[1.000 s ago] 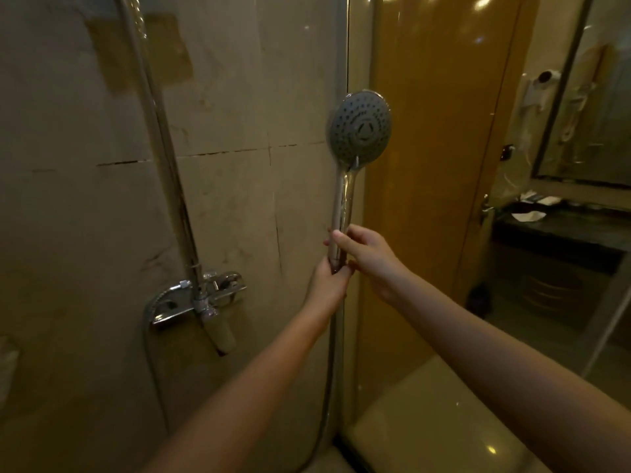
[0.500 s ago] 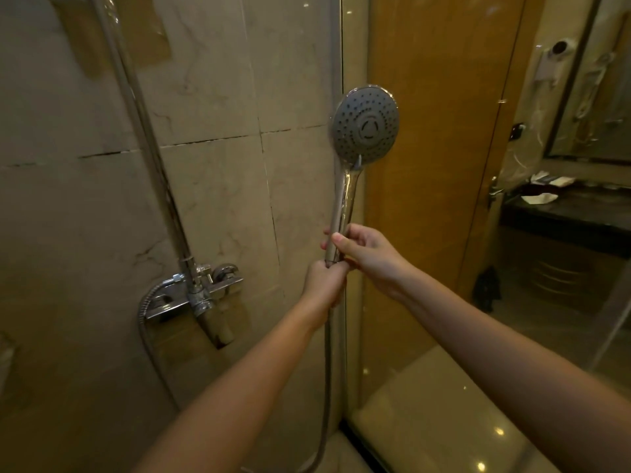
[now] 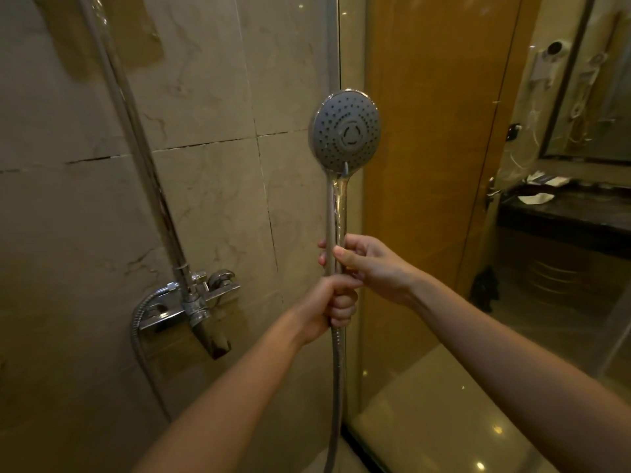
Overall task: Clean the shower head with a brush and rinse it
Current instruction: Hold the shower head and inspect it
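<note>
The handheld shower head (image 3: 345, 131) stands upright, straight above both grips, its grey nozzle face turned toward the camera and ringed in chrome. Its chrome handle (image 3: 336, 213) runs down from the face into the two grips.

The right grip (image 3: 374, 264) is the upper one. It grasps the handle with the thumb laid across the front and the fingertips (image 3: 321, 251) showing past the handle's far side. The left grip (image 3: 333, 302) sits directly below it, touching it, clenched in a full fist round the bottom of the handle. The ribbed metal hose (image 3: 338, 387) hangs straight down from under the left grip and leaves the view at the bottom edge.

Below and left of the grips, well apart from them, a chrome mixer tap (image 3: 191, 302) is fixed to the marble-tiled wall (image 3: 211, 206). A riser pipe (image 3: 136, 148) climbs from it, slanting up and to the left.

Behind the shower head stands the edge of a glass panel (image 3: 336, 46), and beyond the right grip a wooden door (image 3: 430, 131). Far right of the grips, a dark desk (image 3: 573, 216) carries white papers (image 3: 534, 198), with a mirror (image 3: 601, 97) above it.
</note>
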